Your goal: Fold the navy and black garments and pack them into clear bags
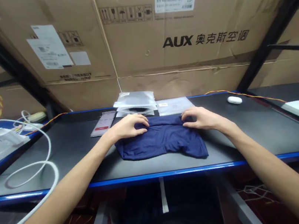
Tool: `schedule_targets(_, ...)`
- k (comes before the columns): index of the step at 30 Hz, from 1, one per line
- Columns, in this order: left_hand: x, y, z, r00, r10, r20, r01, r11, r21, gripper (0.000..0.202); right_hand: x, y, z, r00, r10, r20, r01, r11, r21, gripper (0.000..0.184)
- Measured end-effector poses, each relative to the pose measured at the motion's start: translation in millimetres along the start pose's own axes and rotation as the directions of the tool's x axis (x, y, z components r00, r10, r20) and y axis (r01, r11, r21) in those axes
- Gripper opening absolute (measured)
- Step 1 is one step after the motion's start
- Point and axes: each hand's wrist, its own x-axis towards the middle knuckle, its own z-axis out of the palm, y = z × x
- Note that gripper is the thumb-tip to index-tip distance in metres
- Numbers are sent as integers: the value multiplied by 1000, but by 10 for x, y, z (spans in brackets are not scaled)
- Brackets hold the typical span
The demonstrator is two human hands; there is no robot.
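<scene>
Brown cardboard (134,50) lettered AUX stands behind a black-topped table (74,157). At the far middle, a stack of translucent sleeves (133,100) has a dark shape showing low in it, too unclear to name; just right lies a flat clear packet (176,106), its contents indistinct. Near them, navy cloth (156,141) lies crumpled at the table's centre. The left hand (131,125) and right hand (201,117) touch its far corners, fingers curled, thumbs slightly apart; whether they pinch fabric, I cannot tell.
</scene>
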Motion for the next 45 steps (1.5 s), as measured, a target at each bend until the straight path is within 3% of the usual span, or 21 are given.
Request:
schedule_targets(2, -40, 62, -103, 994, -47, 96, 55, 995, -85, 23, -26, -99, -49, 1000, 20, -14, -20, 998, 63, 24)
schedule_targets(3, -66, 92, -155, 976, -85, 199, 114, 984, -135, 26, -40, -158, -72, 999, 40, 14, -42, 994, 102, 27)
schedule_targets(6, -143, 169, -267, 833, -143, 535, 299, 929, -217, 36, -73, -319, -109, 971, 70, 228, -120, 970, 210, 38)
schedule_targets(7, -160, 192, -284, 793, -144, 592, 327, 920, -214, 39, -79, -356, -104, 956, 40, 289, -111, 967, 231, 40)
schedule_targets(9, -177, 241, -293, 771, -161, 616, 334, 926, -176, 42, -83, -399, -72, 928, -41, 370, -56, 967, 247, 44)
schedule_targets(12, -172, 313, -269, 779, -204, 592, 306, 949, -75, 43, -82, -407, 2, 896, -70, 439, -21, 980, 199, 43)
schedule_targets(15, -168, 346, -246, 780, -218, 586, 279, 960, -13, 32, -82, -401, 40, 883, -77, 463, -1, 986, 167, 28)
schedule_targets(19, -189, 328, -282, 803, -158, 575, 249, 965, -81, 13, -101, -402, -25, 889, -89, 449, 0, 981, 194, 5)
schedule_targets(21, -199, 320, -338, 829, -152, 538, 263, 955, -136, 12, -124, -385, -102, 910, -10, 415, -77, 978, 192, 8)
schedule_targets(25, -199, 324, -440, 906, -239, 350, 314, 933, -175, 17, -173, -276, -260, 939, 194, 284, -265, 935, 237, 18)
schedule_targets(28, -175, 299, -426, 929, -338, 149, 352, 932, -82, 26, -178, -142, -292, 935, 297, 192, -345, 886, 310, 28)
schedule_targets(31, -137, 214, -339, 934, -356, 6, 355, 932, 76, 34, -150, 4, -233, 918, 372, 134, -396, 861, 318, 32)
schedule_targets(34, -108, 102, -236, 926, -376, 9, 365, 904, 220, 37, -115, 109, -145, 886, 451, 112, -463, 834, 301, 31)
schedule_targets(38, -99, 20, -150, 875, -484, 33, 445, 828, 342, 40, -86, 60, -105, 847, 530, 36, -512, 797, 320, 34)
schedule_targets(41, -107, 9, -136, 855, -517, 45, 467, 804, 368, 42, -93, -101, -153, 889, 458, -5, -432, 842, 324, 42)
schedule_targets(43, -116, -2, -142, 856, -514, 49, 461, 805, 374, 43, -109, -190, -189, 940, 326, 99, -341, 895, 288, 42)
schedule_targets(45, -128, -22, -153, 854, -519, 38, 468, 798, 380, 42, -121, -218, -203, 952, 230, 201, -274, 935, 226, 47)
